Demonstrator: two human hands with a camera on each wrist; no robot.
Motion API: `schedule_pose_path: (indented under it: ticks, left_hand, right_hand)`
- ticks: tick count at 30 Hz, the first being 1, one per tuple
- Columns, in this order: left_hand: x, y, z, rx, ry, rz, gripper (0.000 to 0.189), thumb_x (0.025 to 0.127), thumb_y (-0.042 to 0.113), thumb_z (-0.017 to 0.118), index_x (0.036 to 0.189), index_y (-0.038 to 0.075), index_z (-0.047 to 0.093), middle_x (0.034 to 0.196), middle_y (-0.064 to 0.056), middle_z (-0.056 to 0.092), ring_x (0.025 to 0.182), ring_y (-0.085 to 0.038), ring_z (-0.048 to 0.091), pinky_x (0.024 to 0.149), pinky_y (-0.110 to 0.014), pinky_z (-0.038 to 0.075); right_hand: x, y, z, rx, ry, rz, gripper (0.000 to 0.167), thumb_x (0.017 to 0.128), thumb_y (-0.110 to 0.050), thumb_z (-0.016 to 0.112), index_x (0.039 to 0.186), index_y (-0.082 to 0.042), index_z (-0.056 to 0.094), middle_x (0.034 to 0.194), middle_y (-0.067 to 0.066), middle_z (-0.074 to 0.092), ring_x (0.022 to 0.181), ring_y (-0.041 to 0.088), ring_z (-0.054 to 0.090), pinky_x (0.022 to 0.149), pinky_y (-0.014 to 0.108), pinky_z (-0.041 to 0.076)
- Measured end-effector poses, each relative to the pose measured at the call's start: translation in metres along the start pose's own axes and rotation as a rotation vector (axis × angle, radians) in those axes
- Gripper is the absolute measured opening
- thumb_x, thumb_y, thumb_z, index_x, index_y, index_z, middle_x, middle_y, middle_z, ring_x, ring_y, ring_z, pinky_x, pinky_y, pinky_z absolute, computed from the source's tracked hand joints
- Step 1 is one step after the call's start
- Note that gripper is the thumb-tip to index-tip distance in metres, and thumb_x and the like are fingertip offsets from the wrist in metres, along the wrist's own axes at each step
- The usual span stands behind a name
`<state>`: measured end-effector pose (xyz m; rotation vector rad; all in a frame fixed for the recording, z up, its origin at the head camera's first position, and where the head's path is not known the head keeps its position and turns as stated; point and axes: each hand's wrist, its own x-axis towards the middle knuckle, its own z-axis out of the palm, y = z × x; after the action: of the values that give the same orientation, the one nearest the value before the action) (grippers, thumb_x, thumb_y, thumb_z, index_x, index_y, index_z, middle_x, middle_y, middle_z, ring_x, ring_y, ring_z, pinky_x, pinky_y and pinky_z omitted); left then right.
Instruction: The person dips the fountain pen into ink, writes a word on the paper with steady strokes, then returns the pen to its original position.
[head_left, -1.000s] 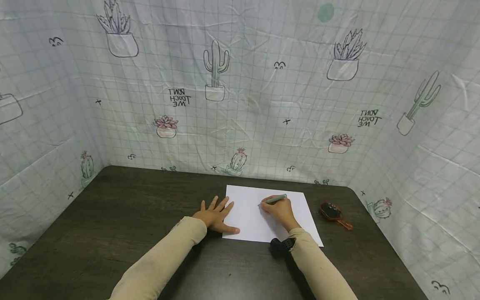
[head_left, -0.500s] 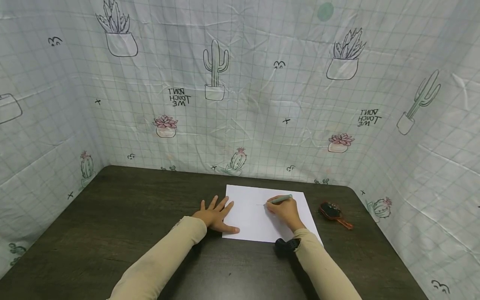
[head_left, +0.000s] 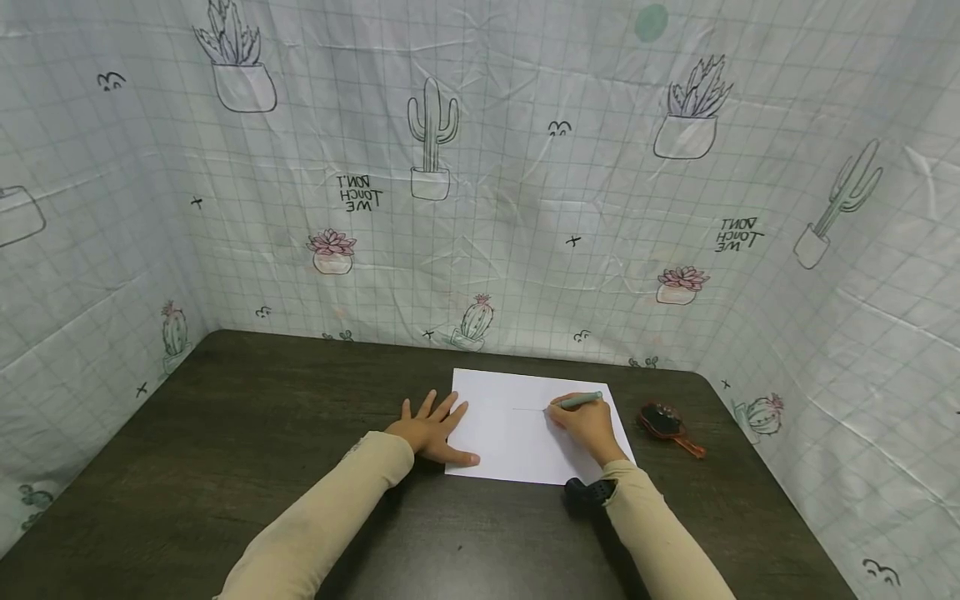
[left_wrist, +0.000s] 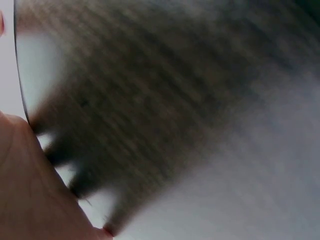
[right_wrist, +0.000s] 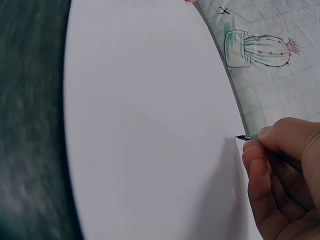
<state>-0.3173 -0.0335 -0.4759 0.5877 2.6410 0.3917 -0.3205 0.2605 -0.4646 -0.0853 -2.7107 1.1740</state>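
Note:
A white sheet of paper lies on the dark table. My left hand rests with fingers spread over its left edge, the thumb on the paper near the bottom corner. My right hand pinches a grey-green pen between thumb and fingers, its tip at the paper on the right half. A thin straight line runs leftward from the tip. The right wrist view shows the pen's dark pointed tip on the sheet. Only part of the left palm appears in the left wrist view.
Right of the paper lies an amber-rimmed oval object with a dark face and a handle. The dark wooden table stretches left and forward. Behind and at both sides hangs a pale cloth printed with cacti.
My right hand has slid rightward across the paper with the pen, and the thin line has grown longer behind its tip. The left hand has stayed in place.

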Motion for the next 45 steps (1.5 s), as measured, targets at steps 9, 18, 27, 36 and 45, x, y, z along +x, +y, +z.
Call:
schedule_pose_path:
  ticks: [9, 18, 27, 36, 45]
  left_hand:
    - [-0.001, 0.001, -0.001, -0.005, -0.003, -0.001, 0.108, 0.071, 0.084, 0.052, 0.155, 0.034, 0.004, 0.161, 0.008, -0.010, 0.146, -0.029, -0.016, 0.108, -0.066, -0.011]
    - [-0.010, 0.007, -0.008, -0.001, -0.012, 0.009, 0.108, 0.073, 0.084, 0.049, 0.156, 0.031, 0.005, 0.162, 0.005, -0.008, 0.146, -0.030, -0.014, 0.107, -0.067, -0.012]
    - [0.002, -0.002, 0.000, -0.005, -0.003, 0.010, 0.110, 0.070, 0.086, 0.050, 0.155, 0.033, 0.004, 0.161, 0.007, -0.009, 0.146, -0.029, -0.016, 0.108, -0.066, -0.012]
    - [-0.012, 0.007, -0.008, -0.002, -0.008, 0.011, 0.105, 0.075, 0.081, 0.050, 0.156, 0.029, 0.007, 0.162, 0.003, -0.006, 0.146, -0.032, -0.012, 0.108, -0.067, -0.011]
    - [-0.014, 0.009, -0.010, 0.002, -0.013, 0.003, 0.104, 0.076, 0.082, 0.048, 0.155, 0.032, 0.004, 0.161, 0.006, -0.008, 0.146, -0.029, -0.014, 0.108, -0.065, -0.012]
  right_hand:
    - [0.002, 0.011, -0.008, -0.025, 0.015, -0.014, 0.013, 0.082, -0.019, 0.076, 0.089, -0.009, 0.077, 0.062, -0.002, 0.068, 0.059, 0.008, 0.059, 0.058, 0.025, 0.044]
    - [0.004, 0.013, -0.008, -0.054, 0.032, -0.021, 0.013, 0.082, -0.019, 0.076, 0.090, -0.009, 0.077, 0.060, -0.002, 0.067, 0.060, 0.008, 0.058, 0.059, 0.026, 0.044]
    - [0.005, 0.009, -0.008, -0.083, 0.051, -0.023, 0.012, 0.080, -0.020, 0.076, 0.087, -0.010, 0.078, 0.062, -0.003, 0.069, 0.066, 0.010, 0.061, 0.063, 0.026, 0.046]
    - [0.017, -0.006, 0.005, 0.001, 0.079, 0.006, 0.012, 0.081, -0.019, 0.074, 0.086, -0.009, 0.078, 0.060, -0.004, 0.068, 0.063, 0.007, 0.059, 0.063, 0.024, 0.044]
    - [0.030, -0.012, 0.020, -0.004, 0.096, 0.029, 0.011, 0.079, -0.018, 0.074, 0.086, -0.010, 0.078, 0.062, -0.003, 0.068, 0.067, 0.012, 0.059, 0.065, 0.025, 0.042]
